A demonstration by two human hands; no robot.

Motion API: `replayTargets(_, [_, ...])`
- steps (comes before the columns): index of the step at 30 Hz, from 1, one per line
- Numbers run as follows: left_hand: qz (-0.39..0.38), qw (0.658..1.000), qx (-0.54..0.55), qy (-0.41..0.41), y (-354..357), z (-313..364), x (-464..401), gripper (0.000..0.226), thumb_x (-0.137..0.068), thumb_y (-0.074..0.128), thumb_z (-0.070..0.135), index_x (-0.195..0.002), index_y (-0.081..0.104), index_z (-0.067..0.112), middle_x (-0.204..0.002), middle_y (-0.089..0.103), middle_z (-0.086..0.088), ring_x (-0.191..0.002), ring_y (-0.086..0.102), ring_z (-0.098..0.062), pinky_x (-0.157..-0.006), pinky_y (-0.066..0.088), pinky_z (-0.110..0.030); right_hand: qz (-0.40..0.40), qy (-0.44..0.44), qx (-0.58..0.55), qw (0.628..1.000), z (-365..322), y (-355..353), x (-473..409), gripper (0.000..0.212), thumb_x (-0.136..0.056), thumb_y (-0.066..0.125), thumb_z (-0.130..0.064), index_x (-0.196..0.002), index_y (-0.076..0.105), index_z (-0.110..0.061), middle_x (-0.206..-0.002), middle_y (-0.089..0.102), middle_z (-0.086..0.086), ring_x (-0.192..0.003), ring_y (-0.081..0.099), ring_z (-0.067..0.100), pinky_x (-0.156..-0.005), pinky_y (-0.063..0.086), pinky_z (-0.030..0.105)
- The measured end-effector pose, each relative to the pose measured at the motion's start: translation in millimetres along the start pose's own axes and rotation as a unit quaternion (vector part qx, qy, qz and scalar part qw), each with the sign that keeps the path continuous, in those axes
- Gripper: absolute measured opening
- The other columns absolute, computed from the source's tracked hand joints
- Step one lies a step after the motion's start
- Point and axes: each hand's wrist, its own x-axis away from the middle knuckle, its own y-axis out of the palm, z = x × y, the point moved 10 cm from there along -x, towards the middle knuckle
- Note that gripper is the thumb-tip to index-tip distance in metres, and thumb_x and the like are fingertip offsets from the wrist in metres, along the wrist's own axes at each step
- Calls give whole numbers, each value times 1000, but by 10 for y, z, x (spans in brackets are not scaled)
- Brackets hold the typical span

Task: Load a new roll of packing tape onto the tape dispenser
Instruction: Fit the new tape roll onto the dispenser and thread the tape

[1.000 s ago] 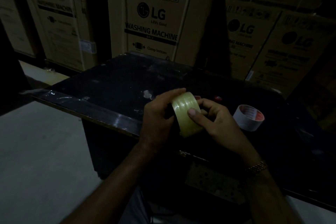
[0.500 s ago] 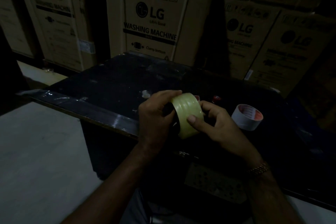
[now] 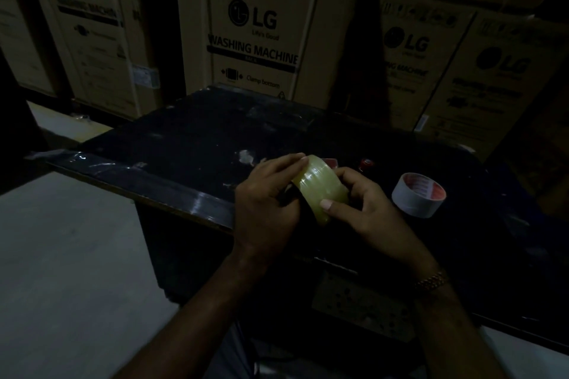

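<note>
Since a moment ago the roll has turned a little between my palms and my left thumb has slid up over its top edge; otherwise little has shifted. I hold the clear tape roll (image 3: 320,189) just above the near edge of the dark bench (image 3: 184,144). My left hand (image 3: 266,200) curls closed around its left side, and my right hand (image 3: 366,209) closes on the right, thumb pressed on the tape's outer face. I judge I am feeling for the loose end. A white roll with a red core (image 3: 418,194) lies on the bench to my right, apart from my hands. Red bits (image 3: 366,164) show behind the roll, perhaps the dispenser, but it is too dark to tell. Mounting and threading are yet to be done.
</note>
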Motion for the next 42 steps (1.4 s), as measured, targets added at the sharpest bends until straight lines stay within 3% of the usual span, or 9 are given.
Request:
replayTargets(4, [-32,997,48,-42,-22,-32,-18,46,-84,61,-2,-123,80,13,-128,76,5,-123,70,-9,-101,60,-37,1,-7,-2,1000,14,-32,27,26,-98,70,-15,-123,68,-21,-114,75,3,-101,75,21,-76,63,30])
replayTargets(8, [-109,984,93,-106,17,-147,-163,28,-96,77,24,-123,79,22,-118,75,13,-112,73,-8,-97,61,-34,-10,-16,2,1000,-1,-66,52,29,-98,68,-11,-126,70,-20,-117,75,5,-104,76,21,-79,64,30])
replayTargets(13, [-283,926,162,-192,224,-255,-217,49,-83,80,40,-130,76,25,-122,79,6,-114,75,-11,-96,62,-32,-13,-13,9,1000,-33,-49,49,33,-100,66,-10,-129,72,-24,-118,77,-4,-106,76,14,-80,62,26])
replayTargets(17, [-309,902,214,-213,230,-274,-242,39,-85,75,33,-122,77,20,-120,80,0,-114,76,-15,-95,62,-31,-16,-5,4,1000,-26,-22,60,30,-100,66,-11,-124,73,-26,-115,76,-8,-103,75,9,-77,60,22])
replayTargets(22, [-269,896,242,-259,290,-512,-151,29,-108,55,13,-132,72,16,-127,77,-1,-119,73,-14,-101,60,-33,5,-13,-8,1000,-23,-59,52,29,-97,67,-6,-118,73,-26,-111,76,-2,-96,75,5,-73,58,20])
replayTargets(30, [-236,875,273,-322,556,-570,12,45,-113,38,41,-136,68,18,-120,78,-2,-109,74,-16,-96,60,-36,14,-36,-49,998,6,-94,86,33,-94,69,-4,-121,73,-23,-117,79,-1,-104,75,10,-80,59,21])
replayTargets(35, [-157,905,253,-303,589,-600,-83,55,-115,30,43,-107,73,10,-106,79,-16,-95,73,-24,-90,58,-47,6,-51,-1,999,-47,-73,84,42,-92,74,-1,-128,69,-21,-121,76,-5,-109,73,6,-81,59,22])
replayTargets(39, [-133,904,243,-324,605,-681,-59,53,-115,29,45,-98,70,17,-92,77,-5,-88,73,-21,-81,56,-39,25,-98,100,990,-195,-90,96,80,-88,80,-3,-152,48,-41,-144,61,-10,-139,56,9,-107,52,34])
replayTargets(42, [-131,904,244,-326,575,-676,-65,57,-113,28,52,-92,71,22,-87,76,-1,-82,70,-15,-78,56,-39,47,-144,194,969,-398,-50,119,70,-90,78,-12,-151,54,-37,-141,62,-15,-132,59,1,-103,50,21])
